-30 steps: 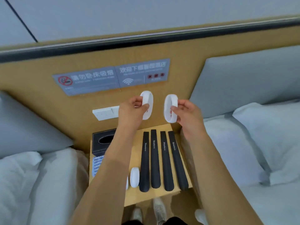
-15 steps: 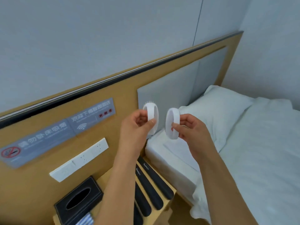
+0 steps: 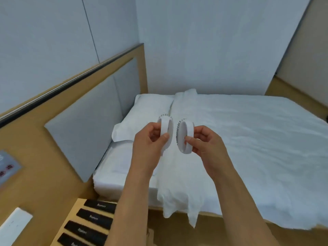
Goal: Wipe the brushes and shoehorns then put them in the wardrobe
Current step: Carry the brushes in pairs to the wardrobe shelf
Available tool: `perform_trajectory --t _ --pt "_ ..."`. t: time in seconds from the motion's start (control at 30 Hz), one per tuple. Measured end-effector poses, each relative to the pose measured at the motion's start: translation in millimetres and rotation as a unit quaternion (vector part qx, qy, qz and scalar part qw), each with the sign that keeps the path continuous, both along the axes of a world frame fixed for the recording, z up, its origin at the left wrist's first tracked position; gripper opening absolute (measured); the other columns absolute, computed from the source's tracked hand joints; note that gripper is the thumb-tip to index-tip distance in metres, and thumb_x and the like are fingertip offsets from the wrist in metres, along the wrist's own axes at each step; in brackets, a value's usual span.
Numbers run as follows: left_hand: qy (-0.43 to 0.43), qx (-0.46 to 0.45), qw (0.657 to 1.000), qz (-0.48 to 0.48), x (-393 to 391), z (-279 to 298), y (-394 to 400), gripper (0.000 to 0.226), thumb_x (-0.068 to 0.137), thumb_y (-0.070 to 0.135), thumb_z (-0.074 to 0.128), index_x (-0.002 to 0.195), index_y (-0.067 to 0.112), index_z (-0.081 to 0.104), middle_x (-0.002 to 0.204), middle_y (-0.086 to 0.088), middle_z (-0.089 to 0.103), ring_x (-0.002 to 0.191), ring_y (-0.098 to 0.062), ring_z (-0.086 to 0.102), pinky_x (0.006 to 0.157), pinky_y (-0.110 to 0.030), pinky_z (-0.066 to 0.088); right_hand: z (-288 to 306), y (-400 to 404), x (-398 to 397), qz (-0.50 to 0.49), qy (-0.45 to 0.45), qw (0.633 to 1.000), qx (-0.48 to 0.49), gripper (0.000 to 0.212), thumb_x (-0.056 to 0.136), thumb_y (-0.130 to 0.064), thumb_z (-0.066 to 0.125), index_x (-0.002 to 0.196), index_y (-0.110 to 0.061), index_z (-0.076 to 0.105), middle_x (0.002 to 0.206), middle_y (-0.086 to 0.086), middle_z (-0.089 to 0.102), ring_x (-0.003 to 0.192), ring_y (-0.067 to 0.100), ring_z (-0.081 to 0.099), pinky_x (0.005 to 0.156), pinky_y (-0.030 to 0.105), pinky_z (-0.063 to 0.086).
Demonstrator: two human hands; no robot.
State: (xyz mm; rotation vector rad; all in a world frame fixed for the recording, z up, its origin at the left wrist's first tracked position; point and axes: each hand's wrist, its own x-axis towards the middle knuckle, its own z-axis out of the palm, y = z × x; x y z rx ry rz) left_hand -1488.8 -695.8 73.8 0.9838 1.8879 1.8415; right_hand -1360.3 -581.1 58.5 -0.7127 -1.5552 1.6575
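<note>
**A white brush in each hand, above the bed**

The left hand (image 3: 150, 139) pinches one oval white brush (image 3: 166, 132) by its rim; the right hand (image 3: 204, 142) pinches a second white brush (image 3: 185, 137). Both stand on edge, close together, apart. Four black shoehorns (image 3: 92, 221) lie side by side on the bench (image 3: 78, 208) at lower left

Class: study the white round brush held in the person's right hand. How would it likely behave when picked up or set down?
The white round brush is probably light: the right hand holds it with fingertips alone. Its smooth oval shell looks rigid and perhaps slippery. Set on edge it would likely tip or roll; bristles down it should sit steadier.
</note>
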Motion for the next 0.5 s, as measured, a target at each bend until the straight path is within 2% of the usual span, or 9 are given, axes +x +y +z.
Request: perform_trajectory --t 0.1,0.27,0.37,0.5 --pt "0.001 0.012 0.998 -0.061 36.3 4.3 35.1 0.015 0.088 0.008 0.067 0.095 0.021 0.068 0.09 0.004 0.072 0.084 -0.013 0.067 0.068 -0.016 0.053 4.7 20.3 45.7 -0.054 0.015 0.998 0.005 0.017 0.085 0.003 0.069 0.1 -0.005 0.068 0.089 0.01 0.072 0.087 0.026 0.069 0.084 0.046 0.055" --pt "-0.012 0.027 0.988 -0.152 114.1 8.8 96.6 0.017 0.088 0.004 0.065 0.097 0.018 0.069 0.089 0.001 0.072 0.083 -0.011 0.066 0.066 -0.012 0.05 7.9 56.4 134.4 -0.128 0.025 0.991 0.011 0.015 0.085 0.001 0.069 0.095 -0.01 0.069 0.087 0.006 0.072 0.085 0.023 0.067 0.08 0.043 0.054" --pt "-0.009 0.028 0.98 -0.197 172.1 9.9 136.0 0.016 0.088 0.005 0.065 0.097 0.018 0.069 0.09 0.002 0.073 0.083 -0.012 0.067 0.065 -0.013 0.05 9.0 80.1 197.3 -0.178 0.025 0.984 0.015 0.016 0.085 0.003 0.068 0.097 -0.008 0.07 0.089 0.01 0.071 0.086 0.025 0.066 0.079 0.041 0.053" --pt "-0.002 0.031 0.967 -0.253 256.9 14.8 185.2 0.017 0.088 0.006 0.065 0.098 0.018 0.069 0.09 0.007 0.073 0.08 -0.003 0.066 0.063 -0.009 0.047 13.4 110.7 287.4 -0.239 0.015 0.971 0.022 0.02 0.085 0.004 0.067 0.099 -0.01 0.071 0.098 0.012 0.074 0.098 0.034 0.068 0.088 0.048 0.053"
